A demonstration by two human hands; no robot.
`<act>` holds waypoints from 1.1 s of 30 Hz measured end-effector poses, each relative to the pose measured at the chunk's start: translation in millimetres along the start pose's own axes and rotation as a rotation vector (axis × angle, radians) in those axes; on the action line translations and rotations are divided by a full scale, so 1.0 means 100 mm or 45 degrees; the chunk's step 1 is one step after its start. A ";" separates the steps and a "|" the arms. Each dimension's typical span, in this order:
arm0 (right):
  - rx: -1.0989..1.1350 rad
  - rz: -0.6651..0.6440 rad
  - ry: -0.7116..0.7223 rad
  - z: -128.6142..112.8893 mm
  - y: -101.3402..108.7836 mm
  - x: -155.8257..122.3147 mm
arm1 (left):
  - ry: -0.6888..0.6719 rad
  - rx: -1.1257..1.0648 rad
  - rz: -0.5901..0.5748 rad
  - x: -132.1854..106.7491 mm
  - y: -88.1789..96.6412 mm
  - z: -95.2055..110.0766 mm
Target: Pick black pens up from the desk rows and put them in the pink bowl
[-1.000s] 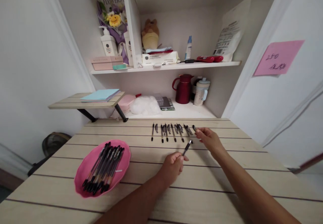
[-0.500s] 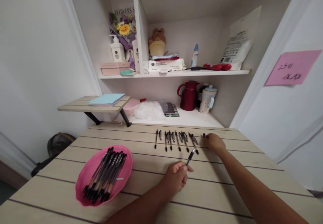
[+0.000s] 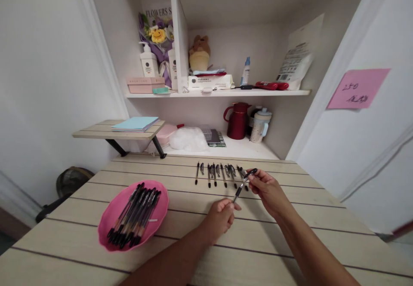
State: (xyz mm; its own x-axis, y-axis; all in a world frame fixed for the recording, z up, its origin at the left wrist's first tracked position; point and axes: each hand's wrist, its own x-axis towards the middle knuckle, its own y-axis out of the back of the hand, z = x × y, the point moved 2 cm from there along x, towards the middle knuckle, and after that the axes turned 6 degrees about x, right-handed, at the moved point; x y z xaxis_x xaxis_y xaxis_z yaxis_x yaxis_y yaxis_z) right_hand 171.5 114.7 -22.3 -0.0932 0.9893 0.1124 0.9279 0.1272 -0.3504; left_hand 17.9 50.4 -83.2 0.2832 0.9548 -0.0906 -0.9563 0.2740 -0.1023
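Observation:
My left hand point(image 3: 222, 218) is closed on a gel pen point(image 3: 238, 192), its bare tip pointing up and to the right. My right hand point(image 3: 265, 188) pinches a black pen cap point(image 3: 251, 173) right by that tip; whether cap and pen touch I cannot tell. Behind the hands, several uncapped pens point(image 3: 225, 175) and loose caps point(image 3: 217, 170) lie in a row on the wooden tabletop point(image 3: 180, 195). To the left, a pink scalloped plate point(image 3: 163, 210) holds a pile of capped pens point(image 3: 137, 215).
A small raised stand point(image 3: 97, 130) with blue paper point(image 3: 137, 123) on it is at the back left. Behind the table, the white shelf point(image 3: 271, 148) holds a red jug point(image 3: 238, 120), a tumbler point(image 3: 260, 124) and a plastic bag point(image 3: 189, 139).
My right hand has lifted a cap off the table at the right of the row and brought it left to the tip of the pen. My left hand still grips the pen.

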 end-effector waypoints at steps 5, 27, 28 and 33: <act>-0.016 0.031 0.023 0.03 0.06 0.02 | -0.003 0.002 0.005 -0.01 -0.01 0.03; -0.153 -0.255 -0.191 0.25 -0.15 -0.16 | 0.005 -0.035 0.048 -0.01 -0.03 0.00; -0.146 -0.249 -0.190 0.27 -0.15 -0.16 | 0.004 -0.037 0.061 -0.01 -0.03 -0.01; -0.126 -0.201 -0.228 0.32 -0.16 -0.16 | 0.005 -0.015 0.102 0.00 -0.02 -0.02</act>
State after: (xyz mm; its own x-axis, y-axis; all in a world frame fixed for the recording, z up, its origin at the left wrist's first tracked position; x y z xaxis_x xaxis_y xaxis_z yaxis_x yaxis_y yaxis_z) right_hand 146.6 99.3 -48.6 -0.2939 0.9558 -0.0114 0.9267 0.2820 -0.2482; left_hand 19.9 49.3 -84.9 0.2059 0.9731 -0.1031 -0.9750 0.1950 -0.1065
